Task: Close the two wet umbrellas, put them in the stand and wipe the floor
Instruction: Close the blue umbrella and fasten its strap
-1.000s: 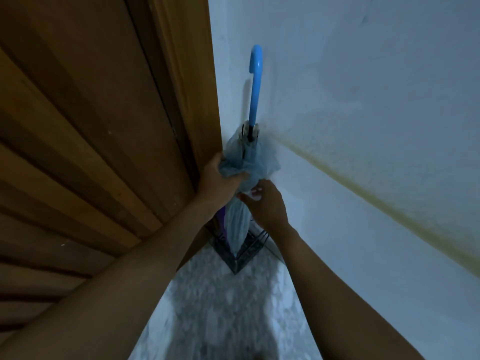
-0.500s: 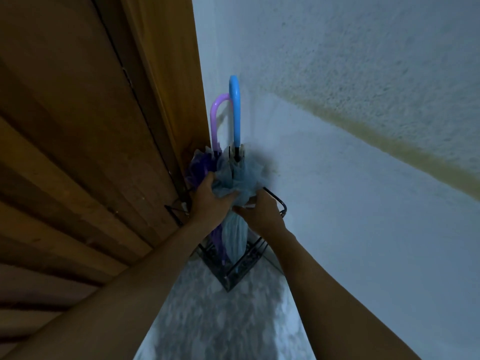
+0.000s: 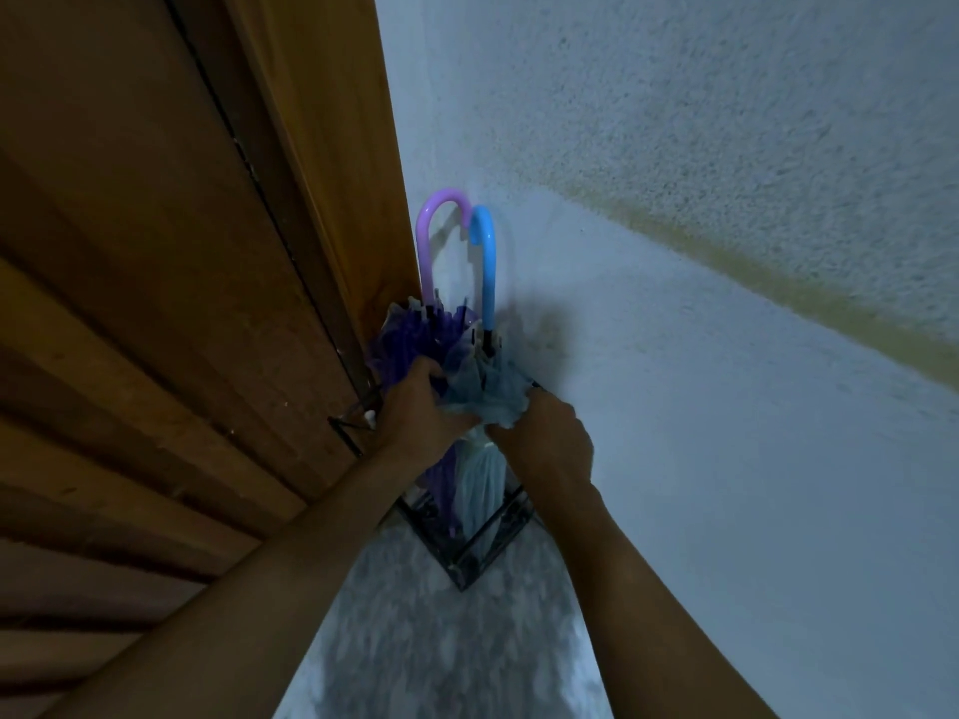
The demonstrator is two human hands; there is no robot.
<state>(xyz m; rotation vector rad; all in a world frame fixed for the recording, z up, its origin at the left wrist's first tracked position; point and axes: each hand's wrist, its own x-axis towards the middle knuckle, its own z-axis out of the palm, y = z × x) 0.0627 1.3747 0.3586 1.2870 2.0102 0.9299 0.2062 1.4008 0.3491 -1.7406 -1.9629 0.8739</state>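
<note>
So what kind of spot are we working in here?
Probably a home entryway corner: a wooden door meets a rough plastered wall, with a wire umbrella stand on a speckled floor.

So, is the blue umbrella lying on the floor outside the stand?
No, the blue umbrella stands upright inside the black wire stand, next to the purple umbrella, with both hands on its folded canopy.

The black wire stand (image 3: pixel 467 542) occupies a tight corner: wooden door (image 3: pixel 155 303) immediately on its left, textured wall (image 3: pixel 726 407) directly behind and to the right. Two closed umbrellas, purple (image 3: pixel 410 350) and blue (image 3: pixel 482 381), fill its opening. Unobstructed access exists only from above and across the mottled floor (image 3: pixel 441 656) in front
</note>
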